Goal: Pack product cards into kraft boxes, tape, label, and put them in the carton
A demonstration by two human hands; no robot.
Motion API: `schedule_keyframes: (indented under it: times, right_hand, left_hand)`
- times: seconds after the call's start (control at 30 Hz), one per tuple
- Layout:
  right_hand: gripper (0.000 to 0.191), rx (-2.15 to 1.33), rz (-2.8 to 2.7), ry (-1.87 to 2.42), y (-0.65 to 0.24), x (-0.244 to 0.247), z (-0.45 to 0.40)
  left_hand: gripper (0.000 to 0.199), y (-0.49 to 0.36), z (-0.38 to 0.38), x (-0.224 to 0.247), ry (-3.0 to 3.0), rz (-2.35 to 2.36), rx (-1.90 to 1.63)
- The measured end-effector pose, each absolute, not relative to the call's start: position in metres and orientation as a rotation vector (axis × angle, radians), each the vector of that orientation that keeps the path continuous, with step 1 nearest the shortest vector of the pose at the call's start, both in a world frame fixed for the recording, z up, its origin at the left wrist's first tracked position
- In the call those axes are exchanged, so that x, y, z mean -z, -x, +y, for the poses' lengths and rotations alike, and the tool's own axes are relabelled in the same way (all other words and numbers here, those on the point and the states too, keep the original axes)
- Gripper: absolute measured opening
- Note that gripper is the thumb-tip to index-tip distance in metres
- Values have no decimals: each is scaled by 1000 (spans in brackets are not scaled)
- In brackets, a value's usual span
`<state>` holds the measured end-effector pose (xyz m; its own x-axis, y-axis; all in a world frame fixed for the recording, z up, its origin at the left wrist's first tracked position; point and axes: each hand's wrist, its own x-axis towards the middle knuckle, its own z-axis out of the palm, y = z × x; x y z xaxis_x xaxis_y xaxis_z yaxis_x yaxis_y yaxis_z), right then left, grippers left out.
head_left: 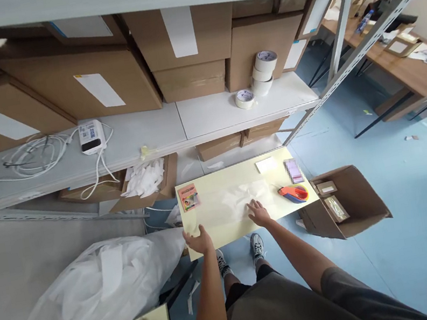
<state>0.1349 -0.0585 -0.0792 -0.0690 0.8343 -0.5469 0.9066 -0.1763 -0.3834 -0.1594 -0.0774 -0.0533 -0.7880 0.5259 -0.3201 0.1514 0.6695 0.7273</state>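
A translucent white plastic sheet (221, 206) lies wrinkled across the pale yellow table (218, 238). My right hand (259, 212) rests on the sheet, fingers spread and touching its crumpled part. At the table's left edge is my left hand (199, 240), its thumb apart from its fingers; whether it touches the sheet there I cannot tell. A small pink booklet (189, 197) lies at the back left. To the right of my right hand sits a red and blue tape dispenser (293, 194). Behind it are a white card (266, 165) and a phone-like flat item (294, 170).
An open carton (357, 201) holding small boxes stands right of the table. A big translucent bag (114, 280) bulges at the left. The shelf (143, 131) ahead carries cartons (102, 83), tape rolls (260, 74) and a white power strip (91, 136) with cables.
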Motion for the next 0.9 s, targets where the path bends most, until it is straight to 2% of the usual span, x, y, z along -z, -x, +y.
schedule_keyframes:
  times: [0.07, 0.13, 0.23, 0.33, 0.43, 0.57, 0.73, 0.9]
  right_hand:
    - [65, 1027, 1955, -2063, -137, 82, -58]
    - [65, 992, 1954, -2043, -140, 84, -56]
    - [70, 966, 1945, -1955, -149, 83, -52]
    - [75, 977, 1922, -1851, -161, 78, -45]
    - [75, 1006, 1928, -1845, -164, 68, -36]
    - [70, 1075, 2122, -1927, -136, 53, -14]
    - [65, 1204, 2374, -1868, -51, 46, 27]
    - [65, 1267, 2317, -1773, 44, 69, 66]
  left_hand:
    - [56, 154, -82, 53, -1018, 2253, -825]
    - [51, 141, -85, 55, -1412, 2017, -517]
    - [60, 120, -88, 65, -1605, 1852, -37]
    - [64, 109, -91, 74, -1637, 1883, 157]
    - [62, 110, -92, 78, -1635, 1910, 135]
    - [58, 130, -85, 75, -1642, 1988, -98]
    - [57, 179, -48, 73, -1474, 2091, -319]
    - [67, 240, 0, 82, -1244, 2087, -484]
